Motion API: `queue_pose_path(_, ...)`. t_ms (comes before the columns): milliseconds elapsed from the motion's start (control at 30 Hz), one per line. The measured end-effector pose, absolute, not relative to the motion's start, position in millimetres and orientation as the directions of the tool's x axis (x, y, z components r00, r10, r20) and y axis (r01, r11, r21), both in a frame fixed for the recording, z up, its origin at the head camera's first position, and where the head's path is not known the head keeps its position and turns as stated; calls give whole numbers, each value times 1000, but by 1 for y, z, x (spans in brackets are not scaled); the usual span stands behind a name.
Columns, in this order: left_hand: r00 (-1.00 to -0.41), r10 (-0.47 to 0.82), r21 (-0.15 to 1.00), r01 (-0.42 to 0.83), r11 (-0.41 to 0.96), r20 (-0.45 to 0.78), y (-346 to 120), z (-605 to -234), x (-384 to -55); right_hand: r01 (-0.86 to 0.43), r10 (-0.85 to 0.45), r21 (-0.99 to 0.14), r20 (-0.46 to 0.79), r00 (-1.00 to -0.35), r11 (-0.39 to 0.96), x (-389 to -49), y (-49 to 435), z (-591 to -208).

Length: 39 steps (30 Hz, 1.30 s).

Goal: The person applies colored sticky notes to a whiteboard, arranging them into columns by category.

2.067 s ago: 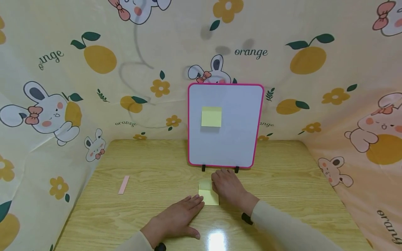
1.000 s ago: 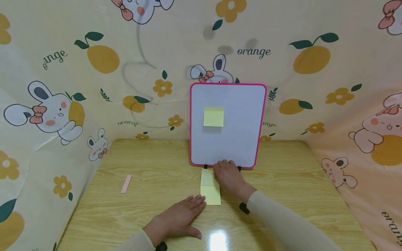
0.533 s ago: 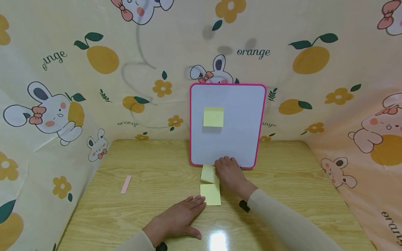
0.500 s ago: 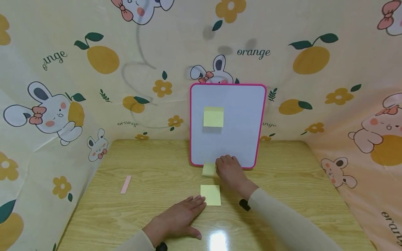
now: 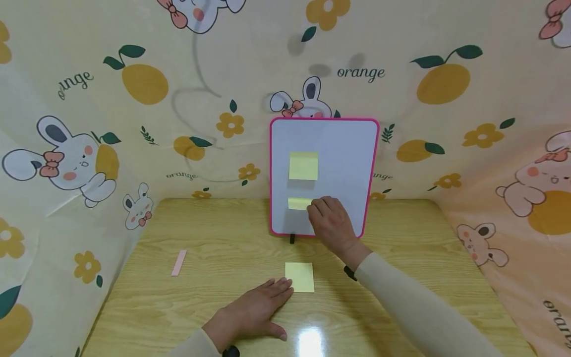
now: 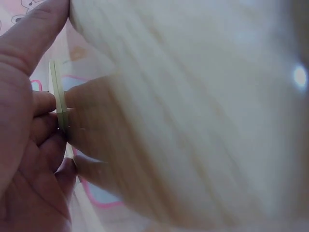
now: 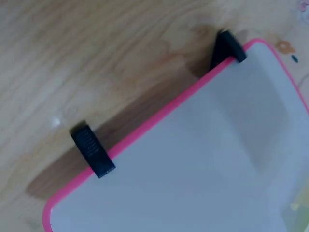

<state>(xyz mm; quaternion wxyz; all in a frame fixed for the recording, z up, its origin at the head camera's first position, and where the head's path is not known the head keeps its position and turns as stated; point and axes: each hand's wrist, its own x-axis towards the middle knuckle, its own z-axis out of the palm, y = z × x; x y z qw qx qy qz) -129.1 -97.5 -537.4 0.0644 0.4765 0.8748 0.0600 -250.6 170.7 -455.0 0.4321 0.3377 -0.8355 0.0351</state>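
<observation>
My right hand [image 5: 330,223] pinches a yellow sticky note [image 5: 299,204] in front of the lower part of a pink-framed whiteboard [image 5: 339,163]. The note looks foreshortened, and its right end is hidden behind the fingers. In the right wrist view the hand is out of sight; a pale yellow corner shows at the right edge. My left hand [image 5: 254,310] lies flat on the table, its straight fingertips touching the left side of a yellow sticky note pad [image 5: 301,277]. The left wrist view shows the pad [image 6: 59,96] edge-on beside the fingers.
Another yellow sticky note [image 5: 303,166] is stuck on the board's upper left. Black feet [image 7: 92,150] hold up the board's bottom edge. A pink paper strip [image 5: 179,263] lies at the left of the wooden table [image 5: 223,233]. A patterned cloth [image 5: 250,59] stands behind.
The yellow note has come off the pad in my right hand, which has moved away and up from the table to the whiteboard. The left hand has stayed by the pad.
</observation>
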Motion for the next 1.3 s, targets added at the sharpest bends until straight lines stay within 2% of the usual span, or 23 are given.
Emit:
queue_pose_path(167,-542,838,184,819,543,-62,-97,-537,-130,-572,-550,298,765,-336,764,-264,172,-455)
queue_pose_path(400,-557,827,228,797,559,-82,-98,-534,-129,-556,-564,321,750,-345,767,-274,174,-454)
queue_pose_path(633,-558,826,232,795,560,-84,-98,-534,-129,-573,-550,315,782,-295,756,-282,175,-455)
queue_pose_path(767,-554,830,227,801,554,-73,-98,-536,-130,-573,-541,311,790,-288,758,-285,174,-456)
queue_pose_path(967,-551,832,214,807,551,-66,-98,-536,-129,-587,-543,297,784,-300,753,-287,173,-456)
queue_pose_path(1300,-561,824,245,790,561,-77,-99,-535,-129,-578,-561,284,736,-380,765,-286,175,-463)
